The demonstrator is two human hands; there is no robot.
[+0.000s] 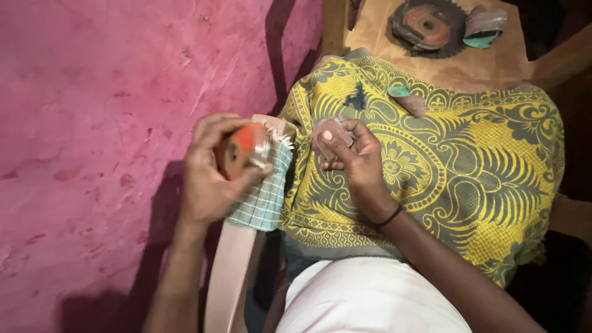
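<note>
Much of the scene is hard to read. The far right side and the lower right corner are lost in shadow, and both forearms are cut off by the bottom edge. The small piece pinched in the right hand (pixel 353 155) is half covered by the thumb and fingers, so only a dull greyish-brown scrap (pixel 325 137) can be made out; its full shape cannot be told. The round object in the left hand (pixel 213 176) is partly hidden by the curled fingers, and its underside is not seen.

That disc (pixel 242 151) is gripped firmly by the left hand, above the left edge of the chair arm (pixel 231 271). It is shown as a thick round thing with an orange-red face, a darker brown centre and a pale silvery rim on the side towards the lap. Just beneath it a green checked cloth (pixel 264 200) is draped over the chair arm, its frayed white fringe sticking up beside the disc.

The right hand is closed on the scrap over a yellow and grey patterned cloth (pixel 456 166) spread across the lap. A black band (pixel 390 217) is worn at the wrist. On the far part of the cloth a small brownish piece with a green end (pixel 407 98) is laid. Beyond it, on a brown surface (pixel 493 61), a toothed round blade with a rusty red centre (pixel 425 28) and a curved greyish piece with a green edge (pixel 484 26) are seen. A pink wall (pixel 92 123) fills the left.
</note>
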